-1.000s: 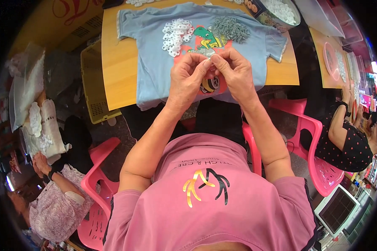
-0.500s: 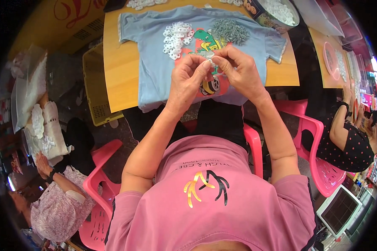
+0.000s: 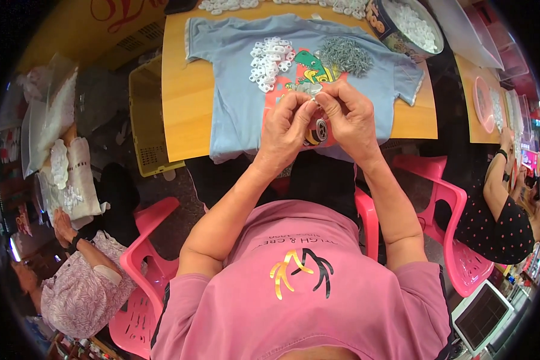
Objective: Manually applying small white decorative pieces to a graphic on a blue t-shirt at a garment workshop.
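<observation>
The person's left hand [image 3: 287,123] and right hand [image 3: 349,120] met fingertip to fingertip, each with thumb and forefinger pinched on a small white piece [image 3: 314,100]; the fingers covered most of it, so its exact shape, and whether a second part was joined to it, could not be told. The small white piece was above the near part of a light blue T-shirt [image 3: 240,114], over its red print with a green dinosaur [image 3: 309,65]. The T-shirt lay spread on a wooden table [image 3: 186,114], its lower hem hanging over the near edge. On the shirt, beyond the hands, a heap of white pieces with holes [image 3: 271,63] sat to the left of the dinosaur, and a heap of thin grey pieces [image 3: 345,56] to its right. More white pieces [image 3: 228,6] lay along the far side of the table, and a round tin [image 3: 396,36] full of white pieces stood at its far right corner. A yellow crate [image 3: 139,129] was on the floor left of the table. A co-worker in a patterned top [image 3: 84,288] sat on the left, and another in a black dotted top [image 3: 495,228] on the right, each near a pink chair.
</observation>
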Action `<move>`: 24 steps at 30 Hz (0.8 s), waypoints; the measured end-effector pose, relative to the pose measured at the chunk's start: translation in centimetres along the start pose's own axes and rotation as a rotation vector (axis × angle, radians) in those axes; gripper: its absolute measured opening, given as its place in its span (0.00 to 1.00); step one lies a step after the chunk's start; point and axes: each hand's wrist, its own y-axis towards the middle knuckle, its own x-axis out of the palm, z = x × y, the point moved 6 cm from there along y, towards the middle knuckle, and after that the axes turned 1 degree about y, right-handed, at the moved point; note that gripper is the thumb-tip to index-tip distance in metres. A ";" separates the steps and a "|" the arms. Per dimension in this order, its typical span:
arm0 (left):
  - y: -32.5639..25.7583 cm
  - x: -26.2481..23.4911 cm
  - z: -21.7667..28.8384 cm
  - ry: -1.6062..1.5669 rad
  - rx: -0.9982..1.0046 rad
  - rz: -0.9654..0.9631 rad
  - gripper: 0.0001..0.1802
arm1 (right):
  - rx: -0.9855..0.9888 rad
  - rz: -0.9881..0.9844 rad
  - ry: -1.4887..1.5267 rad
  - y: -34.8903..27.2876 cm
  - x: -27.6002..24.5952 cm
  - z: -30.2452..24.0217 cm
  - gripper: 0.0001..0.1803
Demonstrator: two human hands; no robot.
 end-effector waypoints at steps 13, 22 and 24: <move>-0.5 -0.3 0.5 -0.270 0.000 0.033 0.09 | 0.180 -0.294 0.201 3.2 0.7 -0.5 0.06; -0.4 -0.2 0.4 -0.298 0.009 -0.010 0.09 | -0.187 -0.201 -0.408 6.9 3.3 0.2 0.09; -0.4 -0.1 0.2 -0.314 0.000 -0.013 0.09 | -0.209 -0.189 -0.407 7.1 3.5 0.2 0.09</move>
